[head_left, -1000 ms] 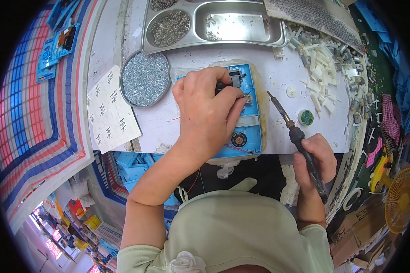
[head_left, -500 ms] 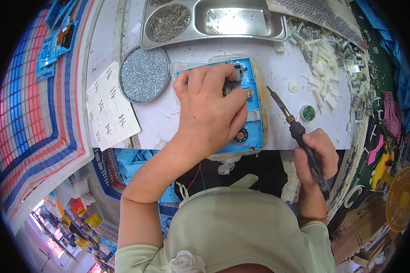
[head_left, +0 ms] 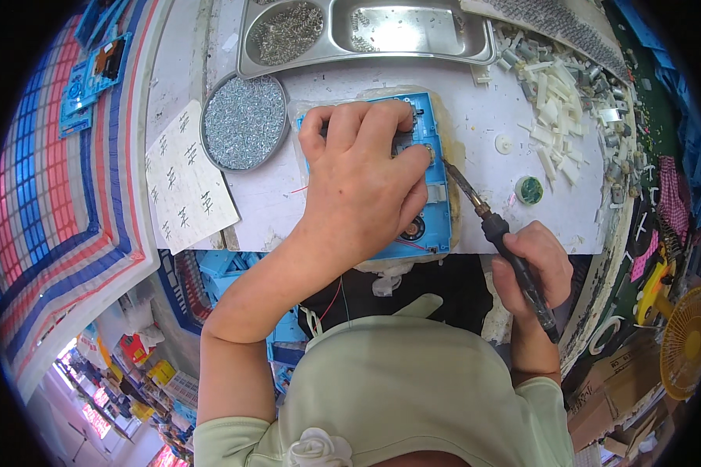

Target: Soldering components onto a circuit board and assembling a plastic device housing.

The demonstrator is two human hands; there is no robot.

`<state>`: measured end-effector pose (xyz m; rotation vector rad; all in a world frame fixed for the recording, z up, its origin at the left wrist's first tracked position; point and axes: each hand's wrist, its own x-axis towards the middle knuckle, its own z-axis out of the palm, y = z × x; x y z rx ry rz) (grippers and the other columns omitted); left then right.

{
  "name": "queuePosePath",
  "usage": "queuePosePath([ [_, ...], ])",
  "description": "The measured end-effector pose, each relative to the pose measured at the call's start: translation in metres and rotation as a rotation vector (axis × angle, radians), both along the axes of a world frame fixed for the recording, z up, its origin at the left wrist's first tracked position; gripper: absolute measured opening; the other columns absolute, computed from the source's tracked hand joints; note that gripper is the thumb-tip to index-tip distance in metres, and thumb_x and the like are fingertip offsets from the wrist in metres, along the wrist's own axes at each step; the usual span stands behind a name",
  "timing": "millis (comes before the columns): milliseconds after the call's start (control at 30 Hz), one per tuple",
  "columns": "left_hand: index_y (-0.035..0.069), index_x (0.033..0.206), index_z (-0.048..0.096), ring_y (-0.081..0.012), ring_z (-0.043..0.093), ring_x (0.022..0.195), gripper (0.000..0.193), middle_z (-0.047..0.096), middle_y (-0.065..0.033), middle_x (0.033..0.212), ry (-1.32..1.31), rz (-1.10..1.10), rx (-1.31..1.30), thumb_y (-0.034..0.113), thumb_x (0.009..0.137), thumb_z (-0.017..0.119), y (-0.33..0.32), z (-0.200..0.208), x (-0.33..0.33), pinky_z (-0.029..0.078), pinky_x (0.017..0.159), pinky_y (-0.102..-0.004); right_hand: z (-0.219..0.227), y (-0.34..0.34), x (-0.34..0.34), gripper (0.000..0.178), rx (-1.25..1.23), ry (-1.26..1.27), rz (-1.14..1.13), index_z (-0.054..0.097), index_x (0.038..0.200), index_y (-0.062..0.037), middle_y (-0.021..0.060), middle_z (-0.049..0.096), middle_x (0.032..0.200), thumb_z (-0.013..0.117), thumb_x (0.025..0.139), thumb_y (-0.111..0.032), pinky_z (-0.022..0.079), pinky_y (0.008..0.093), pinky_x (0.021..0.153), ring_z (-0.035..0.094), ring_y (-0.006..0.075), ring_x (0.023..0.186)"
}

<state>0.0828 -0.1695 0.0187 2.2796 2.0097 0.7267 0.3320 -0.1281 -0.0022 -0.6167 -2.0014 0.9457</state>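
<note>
My left hand (head_left: 362, 171) lies over a blue plastic case (head_left: 438, 224), fingers bent and thumb drawn in toward the index finger. Whatever those fingers grip is hidden beneath them. Inside the case, a round speaker-like part (head_left: 414, 228) shows below the thumb, and a red wire runs near the bottom edge. My right hand (head_left: 545, 265) is closed round the black handle of a soldering iron (head_left: 494, 226). Its dark tip points up and left, close to the case's right edge; contact cannot be made out.
A round dish of small metal pins (head_left: 245, 123) and a paper sheet (head_left: 191, 183) lie left. At the back stands a steel tray (head_left: 366, 54) with springs. White plastic parts (head_left: 553, 109) are heaped at right, near a small round green-topped tin (head_left: 529, 191).
The soldering iron has moved left and its tip is nearer the blue case. My left hand has shifted only slightly and still covers the case.
</note>
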Motion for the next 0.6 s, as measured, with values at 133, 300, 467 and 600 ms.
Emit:
queuePosePath([
  [133, 0.013, 0.082, 0.069, -0.0305, 0.052, 0.107, 0.013, 0.058, -0.0074, 0.113, -0.003, -0.001, 0.004, 0.017, 0.071, 0.075, 0.0000, -0.0006, -0.0003, 0.032, 0.096, -0.0493, -0.0008, -0.0004, -0.0012, 0.033, -0.002, 0.006, 0.020, 0.068, 0.105, 0.0009, 0.0083, 0.059, 0.066, 0.080, 0.073, 0.001, 0.041, 0.0320, 0.050, 0.055, 0.0227, 0.054],
  [300, 0.013, 0.082, 0.068, -0.0299, 0.052, 0.106, 0.014, 0.058, -0.0068, 0.112, -0.004, -0.002, 0.001, 0.017, 0.070, 0.075, 0.0009, 0.0001, -0.0003, 0.032, 0.095, -0.0487, -0.0007, -0.0002, -0.0025, 0.034, 0.012, 0.021, 0.048, 0.068, 0.104, 0.0009, 0.0084, 0.059, 0.066, 0.080, 0.072, 0.002, 0.040, 0.0323, 0.049, 0.054, 0.0231, 0.053],
  [467, 0.014, 0.081, 0.068, -0.0298, 0.052, 0.105, 0.014, 0.058, -0.0066, 0.112, -0.005, -0.001, 0.001, 0.017, 0.070, 0.075, 0.0012, 0.0009, -0.0002, 0.032, 0.094, -0.0485, -0.0012, 0.0004, -0.0046, 0.035, 0.016, 0.010, 0.052, 0.068, 0.104, 0.0008, 0.0085, 0.059, 0.066, 0.080, 0.072, 0.002, 0.039, 0.0325, 0.049, 0.054, 0.0231, 0.053],
  [600, 0.013, 0.081, 0.068, -0.0296, 0.052, 0.105, 0.013, 0.057, -0.0065, 0.112, 0.000, -0.001, 0.002, 0.016, 0.070, 0.075, 0.0012, 0.0008, -0.0004, 0.032, 0.095, -0.0485, 0.0009, 0.0013, -0.0053, 0.034, 0.017, -0.013, 0.049, 0.068, 0.104, 0.0000, 0.0085, 0.059, 0.066, 0.080, 0.072, 0.002, 0.040, 0.0328, 0.049, 0.054, 0.0234, 0.052],
])
